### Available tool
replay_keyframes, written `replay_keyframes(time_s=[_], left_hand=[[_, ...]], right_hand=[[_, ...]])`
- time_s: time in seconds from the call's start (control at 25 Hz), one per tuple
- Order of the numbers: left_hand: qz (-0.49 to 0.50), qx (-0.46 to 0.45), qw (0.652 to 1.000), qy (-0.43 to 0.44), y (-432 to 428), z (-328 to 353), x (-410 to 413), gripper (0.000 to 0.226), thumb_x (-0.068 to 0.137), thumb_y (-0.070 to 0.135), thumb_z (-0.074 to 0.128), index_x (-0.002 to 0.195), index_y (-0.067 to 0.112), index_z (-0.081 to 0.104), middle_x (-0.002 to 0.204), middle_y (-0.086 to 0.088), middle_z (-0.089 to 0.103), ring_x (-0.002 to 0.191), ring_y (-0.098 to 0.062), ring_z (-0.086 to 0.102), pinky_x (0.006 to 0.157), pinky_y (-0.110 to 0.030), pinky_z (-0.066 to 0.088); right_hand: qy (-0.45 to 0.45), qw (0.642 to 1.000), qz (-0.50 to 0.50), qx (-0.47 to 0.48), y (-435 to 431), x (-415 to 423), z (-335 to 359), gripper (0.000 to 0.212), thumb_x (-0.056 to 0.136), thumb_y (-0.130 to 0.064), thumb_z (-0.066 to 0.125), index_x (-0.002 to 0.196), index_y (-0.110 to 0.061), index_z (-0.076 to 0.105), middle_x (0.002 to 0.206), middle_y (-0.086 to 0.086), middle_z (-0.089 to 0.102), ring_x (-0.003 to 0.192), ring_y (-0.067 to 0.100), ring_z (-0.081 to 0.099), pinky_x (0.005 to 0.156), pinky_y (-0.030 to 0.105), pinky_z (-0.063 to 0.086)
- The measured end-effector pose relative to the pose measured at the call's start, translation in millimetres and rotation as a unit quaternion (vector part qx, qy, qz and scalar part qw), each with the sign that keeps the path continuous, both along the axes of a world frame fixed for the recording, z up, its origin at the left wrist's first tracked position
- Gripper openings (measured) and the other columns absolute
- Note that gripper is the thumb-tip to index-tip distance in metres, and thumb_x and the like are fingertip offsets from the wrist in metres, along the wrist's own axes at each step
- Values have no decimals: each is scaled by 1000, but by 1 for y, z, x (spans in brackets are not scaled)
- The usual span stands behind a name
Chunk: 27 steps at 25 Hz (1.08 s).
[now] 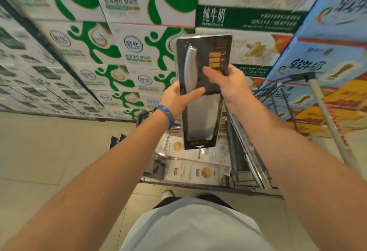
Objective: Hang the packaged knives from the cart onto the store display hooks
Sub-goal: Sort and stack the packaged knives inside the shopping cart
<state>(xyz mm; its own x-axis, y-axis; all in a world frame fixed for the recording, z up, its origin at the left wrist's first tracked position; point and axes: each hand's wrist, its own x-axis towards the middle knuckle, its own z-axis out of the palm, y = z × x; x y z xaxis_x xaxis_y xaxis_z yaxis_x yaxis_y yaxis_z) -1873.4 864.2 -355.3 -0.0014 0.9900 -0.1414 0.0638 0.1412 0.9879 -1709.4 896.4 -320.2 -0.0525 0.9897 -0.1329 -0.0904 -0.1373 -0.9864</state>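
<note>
A packaged knife [200, 115] in a long black blister card with a silver handle is held upright in front of me, above the cart [256, 171]. My left hand [178, 97] grips its left edge, thumb across the front below the handle. My right hand [230, 83] grips the right edge, thumb on the card's front. More packaged knives [190, 169], on white cards, lie flat in the cart below. No display hooks are in view.
Stacked milk cartons with green and white print [103, 48] form a wall ahead and to the left; blue and orange cartons [327, 56] rise at the right. A pale pole [329, 123] leans at the right. Beige floor tiles [49, 151] lie to the left.
</note>
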Motion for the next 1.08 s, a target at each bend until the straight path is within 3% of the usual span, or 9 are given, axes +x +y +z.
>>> replay_keyframes(time_s=[0.16,0.28,0.36,0.48,0.6,0.68,0.88,1.0,1.08], left_hand=[[184,-4,968,171,-37,-20,-3,36,80,45,77,103,25,60,107,8,61,94,-1,56,85,-23,47],[248,11,946,208,-74,-31,12,35,93,48,59,72,19,55,71,5,56,60,-5,48,61,-29,44],[98,-108,981,127,-78,-29,37,49,97,55,44,71,19,63,64,4,64,58,-6,56,58,-27,45],[38,-271,951,-147,-61,-18,69,51,96,64,38,107,21,63,102,-2,74,87,-17,69,72,-32,53],[215,-214,847,-437,-36,-12,70,39,93,51,58,109,15,62,120,-11,68,85,-21,72,78,-35,59],[263,-170,805,-503,-22,-7,54,34,94,40,61,109,9,64,120,-14,69,80,-23,74,66,-35,61],[231,-126,885,-384,-7,0,25,43,92,47,61,119,13,63,113,-9,73,94,-22,73,83,-40,60],[157,-106,924,-332,-9,5,43,54,87,53,65,125,14,62,116,-7,72,103,-24,71,85,-42,58],[112,-112,937,-311,-15,8,67,56,85,54,67,123,12,65,116,-10,72,105,-27,70,85,-44,58]], right_hand=[[296,936,-170,-89,0,25,7,33,89,-19,77,119,-8,67,115,12,75,108,31,71,93,50,57],[367,906,-174,-122,-5,40,8,47,96,-38,70,138,-21,58,131,13,69,115,32,69,98,53,55],[236,958,-107,-122,-22,48,-2,49,99,-40,64,146,-33,49,145,10,59,130,30,59,110,51,45],[93,979,-127,-130,-38,47,-23,86,88,-25,72,159,-24,23,152,8,47,138,27,49,112,45,42],[309,918,-172,-181,-59,41,-37,62,89,-11,75,145,-14,48,131,8,66,121,27,65,88,38,58],[394,858,-172,-279,-80,43,-59,45,86,-17,75,128,-9,62,113,13,76,102,25,75,75,37,62],[103,913,-230,-320,-124,86,-99,42,101,-25,63,139,-8,55,137,12,61,118,27,63,98,36,52],[-188,957,-199,-92,-110,98,-73,56,92,-47,71,140,-21,55,135,-6,60,119,10,57,93,26,44],[-212,972,-102,-9,-98,98,-47,44,92,-57,63,129,-33,61,119,-26,65,109,-6,60,89,20,44]])
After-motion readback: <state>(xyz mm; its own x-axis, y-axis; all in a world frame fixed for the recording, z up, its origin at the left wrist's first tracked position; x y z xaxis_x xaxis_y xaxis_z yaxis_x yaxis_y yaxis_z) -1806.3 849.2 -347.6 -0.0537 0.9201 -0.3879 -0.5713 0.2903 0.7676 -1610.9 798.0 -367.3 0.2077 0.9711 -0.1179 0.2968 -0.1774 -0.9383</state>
